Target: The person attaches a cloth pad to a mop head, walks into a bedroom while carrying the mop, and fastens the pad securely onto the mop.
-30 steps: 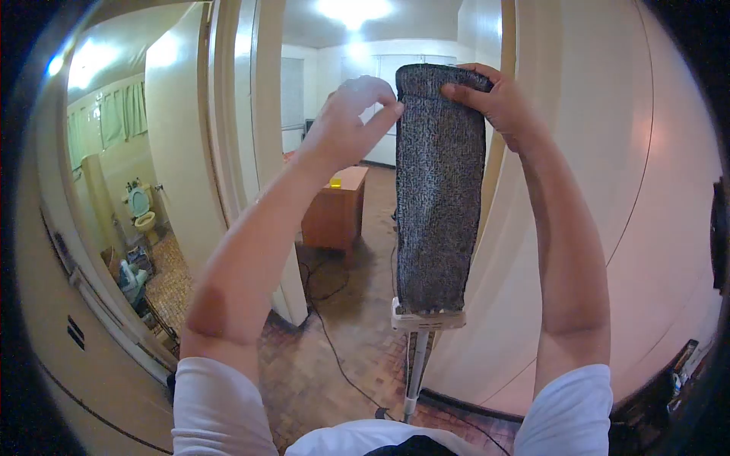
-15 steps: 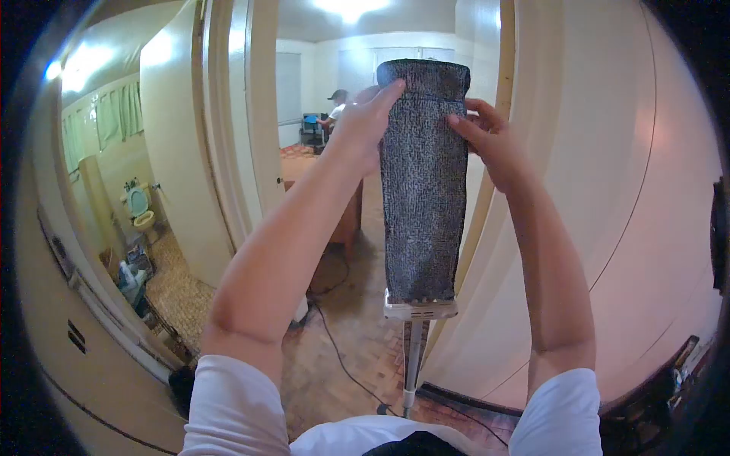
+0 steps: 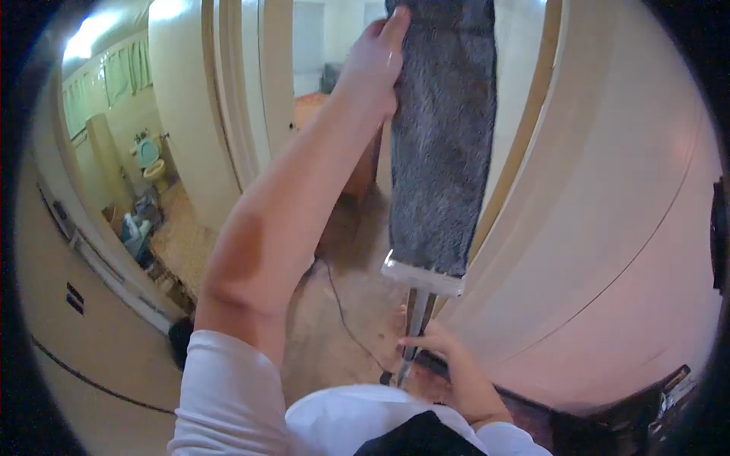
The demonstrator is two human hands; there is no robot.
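Fabric (image 3: 442,144), dark and long, stretched from the frame's top centre down to the white fitting (image 3: 422,276). Your left grip (image 3: 376,64) was pinched on its upper left edge, while your right grip (image 3: 433,338), at lower centre, was curled round the metal pole (image 3: 419,310) below the fitting.

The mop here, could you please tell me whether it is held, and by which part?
Yes: the left grip holds the dark pad by its left edge, high up, and the right grip is around the pole, below the white base.
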